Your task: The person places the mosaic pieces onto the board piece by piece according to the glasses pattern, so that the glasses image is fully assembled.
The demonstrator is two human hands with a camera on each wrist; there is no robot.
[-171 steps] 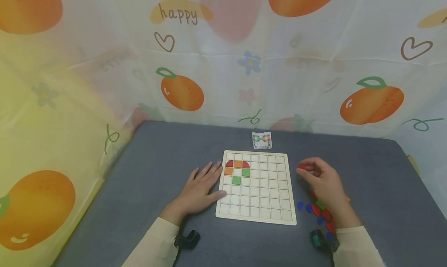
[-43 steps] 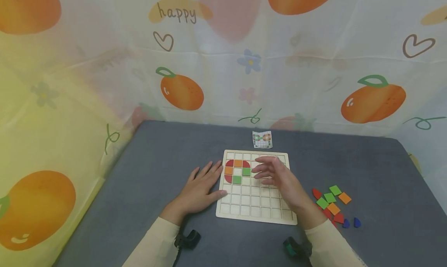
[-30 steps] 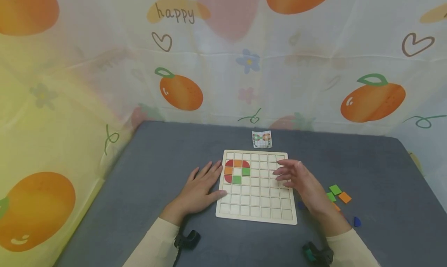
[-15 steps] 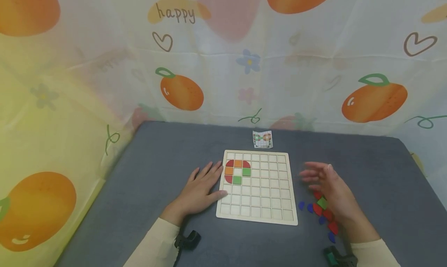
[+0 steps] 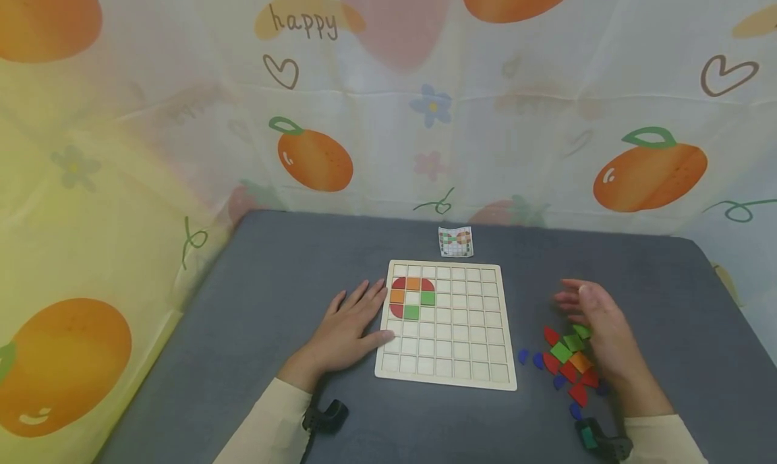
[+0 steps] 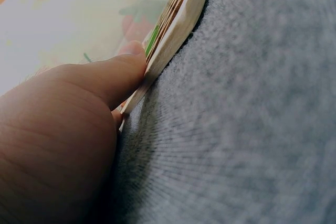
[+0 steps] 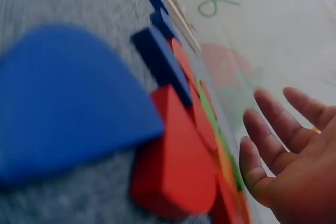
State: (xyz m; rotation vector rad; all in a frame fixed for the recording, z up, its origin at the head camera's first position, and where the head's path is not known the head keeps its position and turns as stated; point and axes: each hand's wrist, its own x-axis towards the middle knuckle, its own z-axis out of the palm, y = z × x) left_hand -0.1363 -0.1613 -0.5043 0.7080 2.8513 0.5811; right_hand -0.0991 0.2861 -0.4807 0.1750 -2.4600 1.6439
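Observation:
A pale wooden grid board (image 5: 452, 342) lies on the table. Red quarter-round tiles, orange squares and green squares sit in cells at its upper left, around one bare cell. My left hand (image 5: 346, 332) lies flat at the board's left edge, thumb over the rim; in the left wrist view the thumb (image 6: 123, 74) touches that edge. To the board's right, my right hand (image 5: 603, 332) hovers beside a heap of loose tiles, among them a green square (image 5: 561, 352), an orange square (image 5: 580, 363) and a red piece (image 5: 578, 394). In the right wrist view its fingers (image 7: 273, 135) are spread and hold nothing.
A small printed pattern card (image 5: 455, 242) lies behind the board. Blue pieces (image 5: 559, 382) are scattered along the heap's left side. A grey cloth (image 5: 291, 262) covers the table, and a fruit-print curtain (image 5: 376, 113) hangs behind it.
A red quarter-round tile, earlier between the right fingers, now sits in the left column of the board. The right hand has since moved right, off the board to the heap. The left hand stays put.

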